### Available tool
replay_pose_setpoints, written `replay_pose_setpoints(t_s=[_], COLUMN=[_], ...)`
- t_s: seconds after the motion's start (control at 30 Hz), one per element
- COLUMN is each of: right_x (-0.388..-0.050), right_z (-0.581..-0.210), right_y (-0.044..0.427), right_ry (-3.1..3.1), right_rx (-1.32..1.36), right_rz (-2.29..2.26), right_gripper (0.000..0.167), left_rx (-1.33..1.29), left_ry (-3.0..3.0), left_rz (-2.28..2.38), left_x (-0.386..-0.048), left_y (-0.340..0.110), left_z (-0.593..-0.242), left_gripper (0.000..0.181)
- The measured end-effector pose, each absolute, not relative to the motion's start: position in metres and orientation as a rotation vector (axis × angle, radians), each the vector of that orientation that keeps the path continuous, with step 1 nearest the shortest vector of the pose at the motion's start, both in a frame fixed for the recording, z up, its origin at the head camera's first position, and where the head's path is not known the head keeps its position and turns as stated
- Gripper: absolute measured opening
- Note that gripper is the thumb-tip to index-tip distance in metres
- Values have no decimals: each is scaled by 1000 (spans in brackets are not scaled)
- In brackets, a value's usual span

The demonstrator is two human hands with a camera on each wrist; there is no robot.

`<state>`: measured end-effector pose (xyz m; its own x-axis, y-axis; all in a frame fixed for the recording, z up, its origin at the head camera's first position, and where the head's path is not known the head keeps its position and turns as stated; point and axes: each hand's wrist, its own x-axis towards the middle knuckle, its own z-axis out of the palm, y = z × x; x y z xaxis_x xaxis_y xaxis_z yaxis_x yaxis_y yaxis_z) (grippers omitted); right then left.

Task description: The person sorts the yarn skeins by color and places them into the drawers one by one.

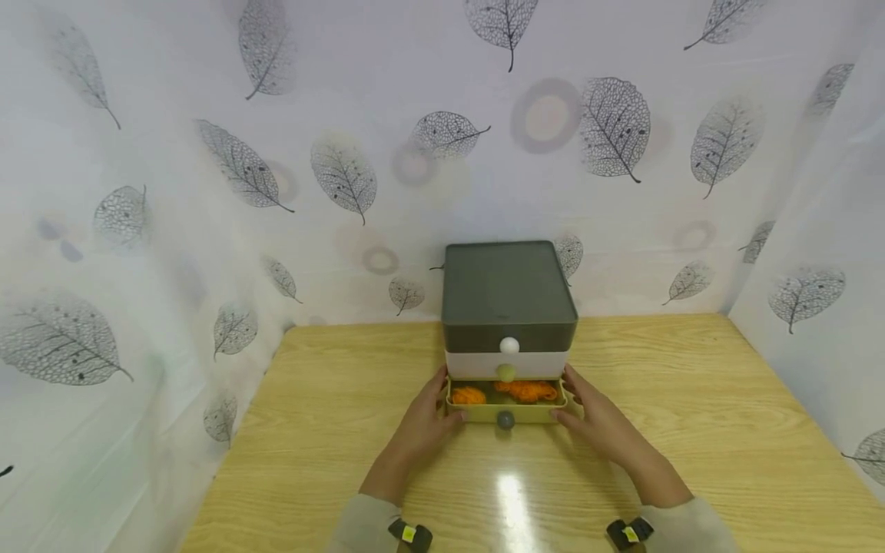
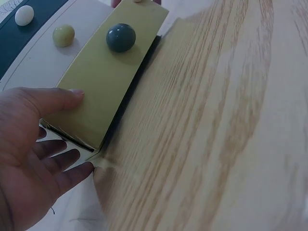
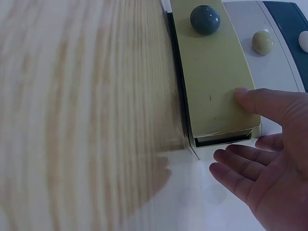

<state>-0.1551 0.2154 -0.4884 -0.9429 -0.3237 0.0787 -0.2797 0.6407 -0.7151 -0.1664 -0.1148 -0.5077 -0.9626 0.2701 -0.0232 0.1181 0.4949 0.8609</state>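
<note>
A small three-tier drawer box (image 1: 508, 284) stands on the table, its tiers dark grey, white and yellow-green. The bottom yellow-green drawer (image 1: 484, 415) is pulled partly out, and bundles of orange yarn-like material (image 1: 527, 392) lie in it. My left hand (image 1: 429, 418) touches the left end of its front with the thumb; the other fingers extend loosely beside the box. At the right end, my right hand (image 1: 598, 418) rests its thumb on the same front, fingers relaxed along the side. Between the thumbs sits the drawer's dark round knob (image 2: 121, 38).
The wooden table (image 1: 346, 399) extends to both sides of the box. Behind it hangs a white leaf-print curtain (image 1: 387, 253), which also closes off the left and right. A white knob (image 1: 509, 346) and a yellow-green knob (image 1: 506, 372) protrude from the upper tiers.
</note>
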Motion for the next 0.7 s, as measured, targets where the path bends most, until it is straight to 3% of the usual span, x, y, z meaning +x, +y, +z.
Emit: replay_pose_setpoints(t_s=[0.7], right_x=[-170], right_z=[-500], right_y=[214], right_ry=[2699], right_rx=[-430], right_rz=[-1386], right_gripper=[71], left_rx=[260], left_ry=[2523], left_rz=[1647], left_x=[-174], left_y=[-113], left_z=[-516], left_gripper=[69])
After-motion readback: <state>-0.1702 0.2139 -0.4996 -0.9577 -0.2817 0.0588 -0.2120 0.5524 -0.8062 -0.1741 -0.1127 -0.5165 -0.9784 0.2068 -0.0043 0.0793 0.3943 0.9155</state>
